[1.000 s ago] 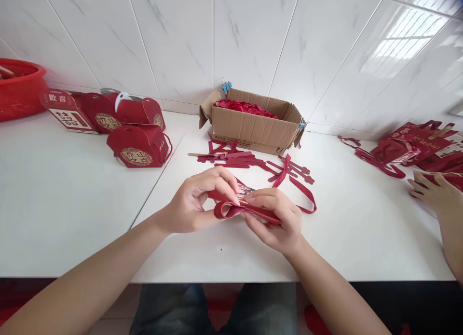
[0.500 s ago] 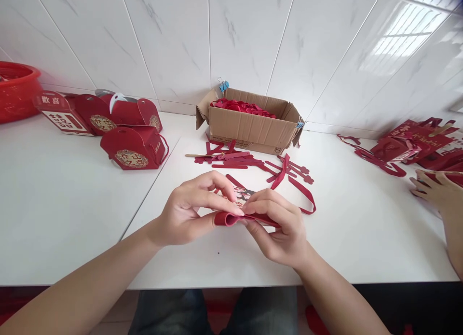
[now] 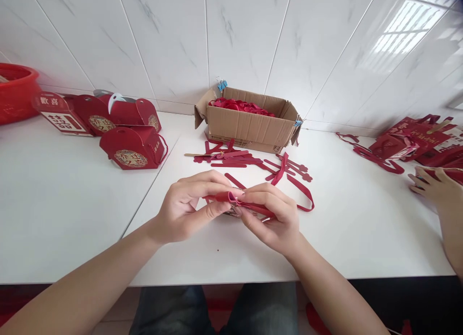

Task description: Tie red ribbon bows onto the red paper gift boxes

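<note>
A looped red ribbon (image 3: 224, 196) is pinched between both my hands. My left hand (image 3: 191, 204) is closed on the loop, its thumb in front and its fingers behind. My right hand (image 3: 273, 212) grips the ribbon's gathered part, its fingertips almost touching the left ones. Beyond the right hand a red ribbon strip (image 3: 306, 190) curves across the table. Something with a printed pattern (image 3: 231, 213) shows partly under the fingers; the hands cover most of it. Several red strips (image 3: 231, 156) lie scattered just past my hands.
An open cardboard box (image 3: 246, 127) with red ribbon pieces stands at the wall. Red gift boxes (image 3: 128, 151) and a red basin (image 3: 18, 93) are at left. At right, another person's hand (image 3: 434, 188) rests near red bags (image 3: 415, 137).
My left thumb and fingers have shifted up and closed over the loop, which now sits higher and looks smaller. My right hand keeps its pinch, slightly further left.
</note>
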`<state>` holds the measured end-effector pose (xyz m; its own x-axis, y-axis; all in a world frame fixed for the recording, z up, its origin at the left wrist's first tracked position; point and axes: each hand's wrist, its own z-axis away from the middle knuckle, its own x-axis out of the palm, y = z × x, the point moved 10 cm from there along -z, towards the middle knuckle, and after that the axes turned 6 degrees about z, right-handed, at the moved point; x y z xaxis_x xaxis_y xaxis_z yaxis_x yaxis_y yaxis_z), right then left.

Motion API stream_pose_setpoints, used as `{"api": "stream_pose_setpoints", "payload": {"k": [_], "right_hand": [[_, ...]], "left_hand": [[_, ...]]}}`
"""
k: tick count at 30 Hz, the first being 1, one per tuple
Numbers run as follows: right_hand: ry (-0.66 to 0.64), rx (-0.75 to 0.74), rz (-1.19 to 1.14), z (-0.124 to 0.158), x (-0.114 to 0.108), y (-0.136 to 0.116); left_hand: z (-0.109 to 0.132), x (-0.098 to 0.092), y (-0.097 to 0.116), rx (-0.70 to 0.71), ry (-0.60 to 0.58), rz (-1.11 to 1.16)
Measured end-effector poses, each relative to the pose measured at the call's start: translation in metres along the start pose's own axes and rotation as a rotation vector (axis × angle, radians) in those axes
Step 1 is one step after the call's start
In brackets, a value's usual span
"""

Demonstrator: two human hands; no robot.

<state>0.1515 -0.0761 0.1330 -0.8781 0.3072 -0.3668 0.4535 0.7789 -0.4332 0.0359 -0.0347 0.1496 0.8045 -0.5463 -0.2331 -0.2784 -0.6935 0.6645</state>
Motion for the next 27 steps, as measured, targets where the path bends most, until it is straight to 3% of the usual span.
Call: {"api": "stream_pose_setpoints", "payload": {"k": [5, 10, 12, 15, 18, 23, 25, 27], "right_hand": [[0.038, -0.013, 0.027, -0.004, -0.002, -0.002], [0.055, 0.184, 0.010, -0.004, -0.006, 0.015], [0.077, 0.284, 0.023, -0.002, -0.009, 0.026], [0.137, 0.404, 0.078, 0.000, -0.024, 0.045], [0.314, 0.503, 0.195, 0.002, -0.069, 0.070], [0.657, 0.552, 0.668, 0.010, -0.177, 0.098], [0.717, 0.593, 0.864, 0.017, -0.209, 0.115], [0.692, 0.658, 0.968, 0.026, -0.227, 0.141]], "left_hand": [[-0.014, 0.007, 0.015, 0.075, -0.098, -0.158], [-0.035, 0.022, 0.010, -0.028, -0.176, -0.235], [-0.043, 0.022, 0.002, -0.106, -0.131, -0.243], [-0.049, 0.006, -0.015, -0.224, 0.048, -0.250], [-0.040, -0.021, -0.039, -0.320, 0.218, -0.265], [-0.003, -0.058, -0.100, -0.510, 0.260, -0.440], [0.014, -0.067, -0.122, -0.564, 0.271, -0.482], [0.028, -0.070, -0.139, -0.614, 0.269, -0.506]]}}
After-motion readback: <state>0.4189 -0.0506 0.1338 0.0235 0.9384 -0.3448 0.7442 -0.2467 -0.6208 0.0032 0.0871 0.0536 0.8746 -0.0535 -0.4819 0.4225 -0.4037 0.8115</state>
